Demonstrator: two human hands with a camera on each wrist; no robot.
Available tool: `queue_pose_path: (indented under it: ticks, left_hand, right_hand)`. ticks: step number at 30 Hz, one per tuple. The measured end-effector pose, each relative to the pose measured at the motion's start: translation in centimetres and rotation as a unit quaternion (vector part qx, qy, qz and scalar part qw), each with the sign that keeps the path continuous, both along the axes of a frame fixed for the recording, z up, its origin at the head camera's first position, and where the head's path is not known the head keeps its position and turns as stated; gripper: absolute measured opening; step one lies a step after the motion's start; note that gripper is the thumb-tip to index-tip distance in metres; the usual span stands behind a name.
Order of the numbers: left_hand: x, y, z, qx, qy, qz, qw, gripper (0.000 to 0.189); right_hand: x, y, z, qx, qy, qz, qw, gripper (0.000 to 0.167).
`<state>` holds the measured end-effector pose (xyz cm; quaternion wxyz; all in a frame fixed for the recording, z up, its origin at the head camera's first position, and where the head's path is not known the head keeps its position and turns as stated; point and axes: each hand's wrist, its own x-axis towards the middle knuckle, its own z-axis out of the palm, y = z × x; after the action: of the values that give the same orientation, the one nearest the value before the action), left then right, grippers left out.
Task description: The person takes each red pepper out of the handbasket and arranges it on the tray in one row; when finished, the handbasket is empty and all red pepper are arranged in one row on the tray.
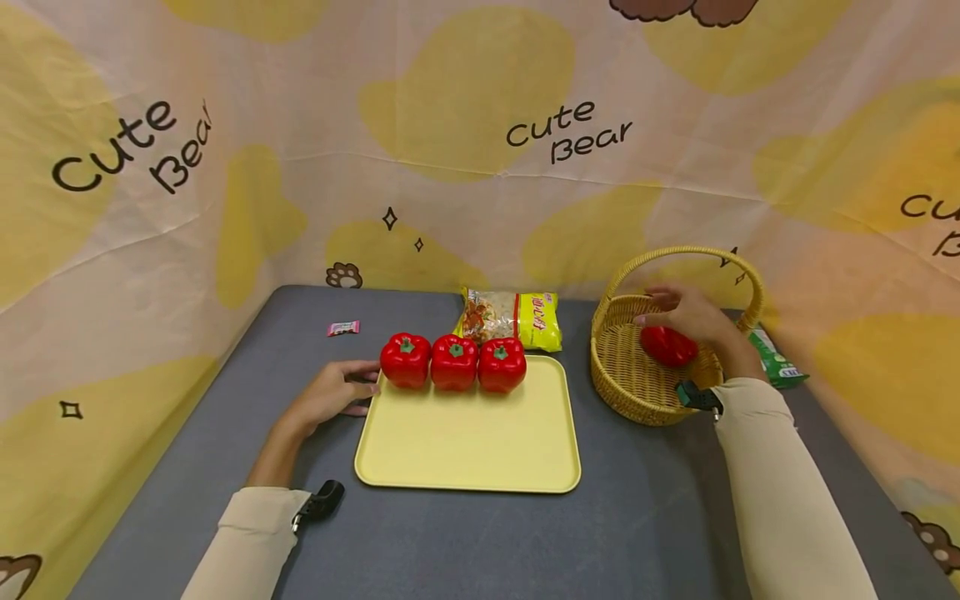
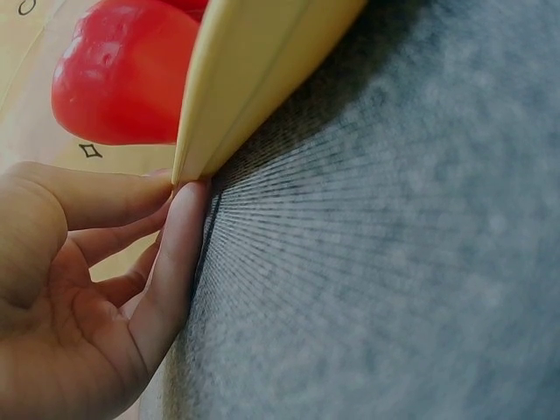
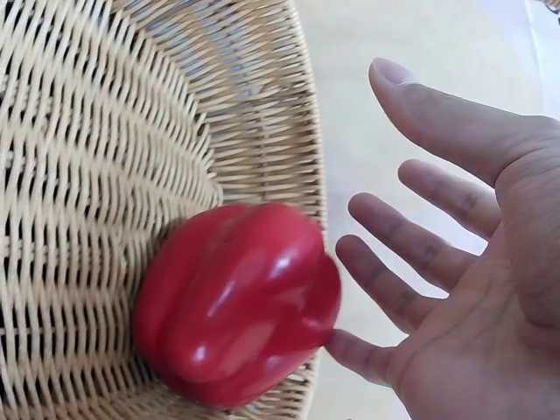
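Observation:
Three red bell peppers (image 1: 453,363) stand in a row along the far side of a yellow tray (image 1: 465,442). At the tray's left edge my left hand (image 1: 333,395) pinches the rim (image 2: 187,162) between thumb and fingers; part of the grip is hidden in the head view. Over the right side of a wicker basket (image 1: 628,392) hovers my right hand (image 1: 693,321), its fingers spread and apart. One red bell pepper (image 3: 236,302) lies tilted inside that basket, against its wall, close to the little finger. Whether that finger touches it I cannot tell.
Behind the tray lies a yellow snack bag (image 1: 536,321). A small pink wrapped packet (image 1: 343,328) is at the back left. Partly hidden behind the basket is a green bag (image 1: 776,362). The basket's tall handle (image 1: 686,250) arches over it. Printed cloth walls border the grey table.

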<state>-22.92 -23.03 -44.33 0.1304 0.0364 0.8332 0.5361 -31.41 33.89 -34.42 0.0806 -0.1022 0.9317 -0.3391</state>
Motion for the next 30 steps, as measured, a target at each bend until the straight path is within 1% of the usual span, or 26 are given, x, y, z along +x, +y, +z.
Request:
queue_pose_path:
  ticks: [3, 10, 17, 23, 28, 30]
  left_hand:
    - [0.0, 0.1, 0.1, 0.003, 0.000, 0.000, 1.0000, 0.052]
    - [0.1, -0.1, 0.0, 0.007, 0.002, -0.002, 1.0000, 0.053]
    - [0.1, -0.1, -0.1, 0.015, 0.005, -0.003, 0.9999, 0.053]
    - [0.2, 0.0, 0.0, 0.017, 0.006, -0.003, 0.9998, 0.053]
    - [0.2, 0.1, 0.0, 0.014, 0.006, -0.001, 0.9999, 0.053]
    - [0.1, 0.1, 0.0, 0.014, 0.006, -0.001, 0.9999, 0.053]
  right_hand:
    - [0.1, 0.1, -0.2, 0.000, -0.010, 0.002, 0.9999, 0.076]
    - [-0.1, 0.4, -0.5, -0.023, -0.027, 0.007, 0.9993, 0.078]
    - [-0.1, 0.9, -1.1, 0.015, -0.012, 0.001, 0.9998, 0.077]
    - [0.2, 0.9, -1.2, 0.024, -0.031, -0.013, 0.9991, 0.081]
    - [0.1, 0.9, -1.3, 0.032, -0.040, 0.001, 0.9987, 0.081]
    - [0.0, 0.9, -1.4, 0.031, -0.050, 0.006, 0.9982, 0.082]
